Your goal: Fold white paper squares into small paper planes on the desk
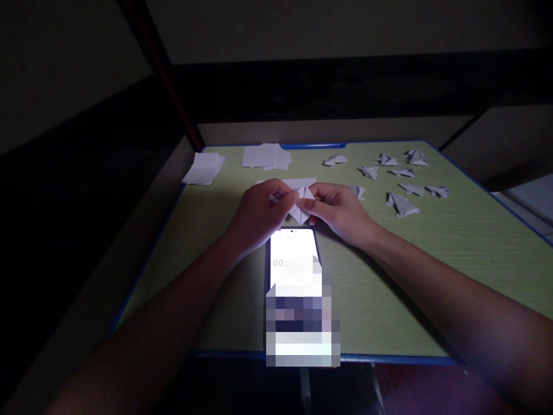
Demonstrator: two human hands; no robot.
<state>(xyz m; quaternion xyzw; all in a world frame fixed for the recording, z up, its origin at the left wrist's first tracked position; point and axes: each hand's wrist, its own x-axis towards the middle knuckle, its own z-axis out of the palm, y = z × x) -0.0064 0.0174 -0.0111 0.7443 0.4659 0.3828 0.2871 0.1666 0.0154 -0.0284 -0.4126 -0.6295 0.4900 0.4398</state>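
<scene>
A small piece of folded white paper is pinched between both hands, above the middle of the table. My left hand is closed on its left side, thumb on the front face. From the right, my right hand grips it the same way, its thumb pressed near the centre crease. The paper has a pointed lower corner and visible fold lines. My curled fingers behind it are partly hidden. Just below the hands lies a phone with a bright screen, its lower part blurred by pixels.
White paper sheets lie in one stack at the far left and another stack beside it. Behind my hands is more white paper. Several folded paper figures are scattered on the right of the green table, which has a blue edge.
</scene>
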